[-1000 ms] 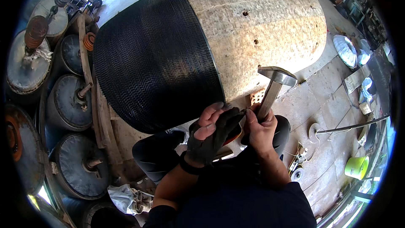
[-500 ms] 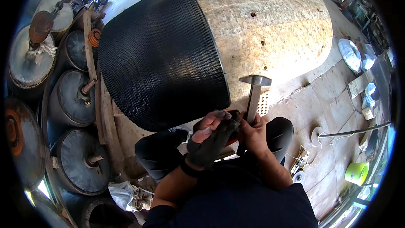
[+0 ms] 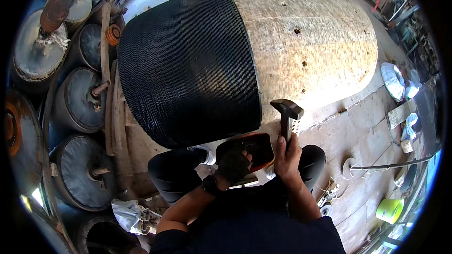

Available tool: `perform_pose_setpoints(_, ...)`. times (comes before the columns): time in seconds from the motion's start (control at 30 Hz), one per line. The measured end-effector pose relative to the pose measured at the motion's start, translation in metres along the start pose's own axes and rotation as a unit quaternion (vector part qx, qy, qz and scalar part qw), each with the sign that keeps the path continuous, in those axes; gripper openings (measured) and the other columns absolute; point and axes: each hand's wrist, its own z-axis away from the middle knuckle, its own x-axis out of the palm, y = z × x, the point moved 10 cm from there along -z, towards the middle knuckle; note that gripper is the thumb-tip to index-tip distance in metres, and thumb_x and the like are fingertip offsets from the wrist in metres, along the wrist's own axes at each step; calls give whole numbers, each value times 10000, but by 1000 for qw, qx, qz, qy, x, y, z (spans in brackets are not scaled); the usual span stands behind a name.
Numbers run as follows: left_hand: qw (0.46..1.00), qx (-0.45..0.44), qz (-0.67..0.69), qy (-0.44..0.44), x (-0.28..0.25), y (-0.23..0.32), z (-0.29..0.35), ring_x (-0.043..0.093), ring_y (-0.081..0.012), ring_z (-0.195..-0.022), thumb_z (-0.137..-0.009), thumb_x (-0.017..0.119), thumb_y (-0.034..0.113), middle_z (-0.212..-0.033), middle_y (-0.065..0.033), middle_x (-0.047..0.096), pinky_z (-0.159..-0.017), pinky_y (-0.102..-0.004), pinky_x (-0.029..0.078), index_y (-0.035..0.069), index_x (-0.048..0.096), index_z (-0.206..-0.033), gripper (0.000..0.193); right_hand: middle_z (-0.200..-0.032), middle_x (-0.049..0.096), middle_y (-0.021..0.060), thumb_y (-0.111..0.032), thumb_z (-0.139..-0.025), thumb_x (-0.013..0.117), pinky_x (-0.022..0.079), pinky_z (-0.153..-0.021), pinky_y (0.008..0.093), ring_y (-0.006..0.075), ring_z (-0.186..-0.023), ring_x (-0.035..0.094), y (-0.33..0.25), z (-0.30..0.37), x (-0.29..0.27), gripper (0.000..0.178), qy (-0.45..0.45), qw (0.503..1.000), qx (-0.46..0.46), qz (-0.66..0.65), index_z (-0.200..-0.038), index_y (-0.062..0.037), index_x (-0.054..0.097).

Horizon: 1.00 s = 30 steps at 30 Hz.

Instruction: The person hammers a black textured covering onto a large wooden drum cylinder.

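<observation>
My right hand is closed round the handle of a hammer, held upright with its dark metal head on top. My left hand, in a dark fingerless glove, reaches into a black box with an orange-red rim between my knees. Its fingers are curled; whatever they hold is hidden, and the box's dark contents are too dim to name. Just beyond lies a large drum, its left part wrapped in a black ridged covering and its right part bare, pale and wood-like, with several small holes.
Several dark rollers with shafts stand along the left beside wooden planks. A white crumpled bag lies at lower left. To the right are an angle grinder, a yellow-green bucket, a metal bar and a wrapped white roll.
My hands were close together; now they are apart. The left has lowered into the box, with its fingers curling downward. The hammer has turned and come slightly lower, still in my right hand.
</observation>
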Motion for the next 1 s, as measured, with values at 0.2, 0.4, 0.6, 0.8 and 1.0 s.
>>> perform_pose_setpoints(0.2,994,-32,11,-108,41,-8,2,664,-281,-925,-920,604,214,-929,-126,677,-794,-447,537,59,685,-977,184,-773,643,263,-93,-991,600,508,-594,484,482,-695,654,15,-13,12,197,-15,997,-8,69,-1130,21,521)
perform_pose_setpoints(0.4,986,-66,-77,-131,40,-4,-2,666,-309,-965,-973,531,190,-991,-138,683,-839,-464,528,42,690,-1010,221,-756,621,256,-115,-1013,549,483,-575,454,448,-663,652,26,-19,21,132,-33,992,27,119,-1057,8,526)
perform_pose_setpoints(0.6,994,-102,-12,-24,20,-6,4,681,-309,-891,-943,592,189,-978,-175,683,-768,-439,556,-20,656,-1050,243,-723,598,150,-122,-1020,538,497,-596,383,267,-653,592,10,-2,0,160,68,994,-70,-58,-1057,33,546)
perform_pose_setpoints(0.8,997,-73,15,13,-1,-3,-11,676,-304,-851,-932,604,249,-933,-175,676,-746,-439,543,13,632,-1058,269,-712,606,229,-105,-998,579,497,-589,443,415,-665,657,12,-23,18,129,-35,997,34,67,-1000,17,537)
perform_pose_setpoints(1.0,973,-141,108,149,-92,-35,-55,705,-308,-898,-858,673,61,-1002,-192,692,-706,-408,580,8,621,-1144,296,-828,654,274,-141,-989,598,536,-661,462,455,-756,681,16,-16,7,169,15,998,-15,65,-1049,12,559)
